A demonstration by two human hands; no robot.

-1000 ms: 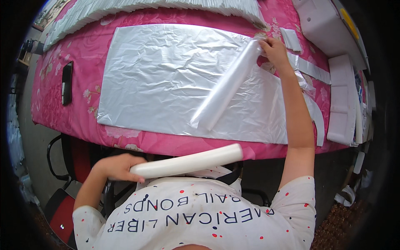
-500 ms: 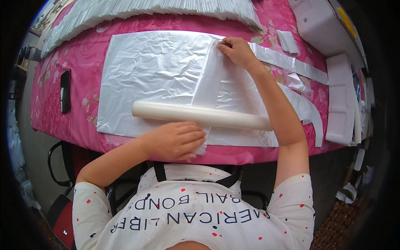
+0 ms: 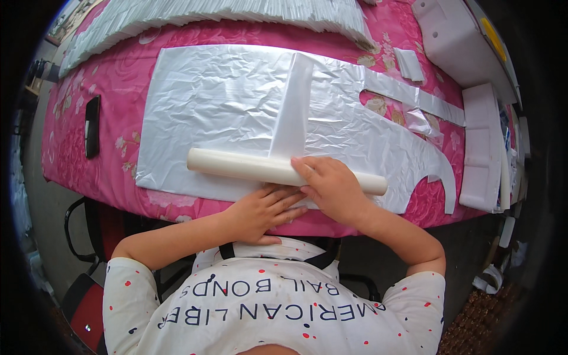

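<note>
A sheet of thin white plastic with cut-out straps, apron-like in shape (image 3: 213, 97), lies flat on the table. Across its near part rests a smooth white roll (image 3: 236, 165). A folded white plastic strip (image 3: 291, 106) runs from the sheet's far edge down to the roll. My right hand (image 3: 334, 186) is over the roll near its middle, fingers on its far side and thumb on the near side. Just in front of the roll, at the table's near edge, my left hand (image 3: 266, 210) lies with fingers stretched, their tips by my right thumb. The strip's near end is hidden by my hands.
A long row of stacked, folded white plastic (image 3: 219, 15) lines the far side. At right stand white foam boxes (image 3: 480, 148), with a small folded white bundle (image 3: 408, 64) near them. A black phone-like object (image 3: 92, 127) lies at left on the pink floral tablecloth (image 3: 118, 100).
My right hand has come from the sheet's far edge back to the roll, leaving the strip's far end lying there. My left hand has shifted slightly right.
</note>
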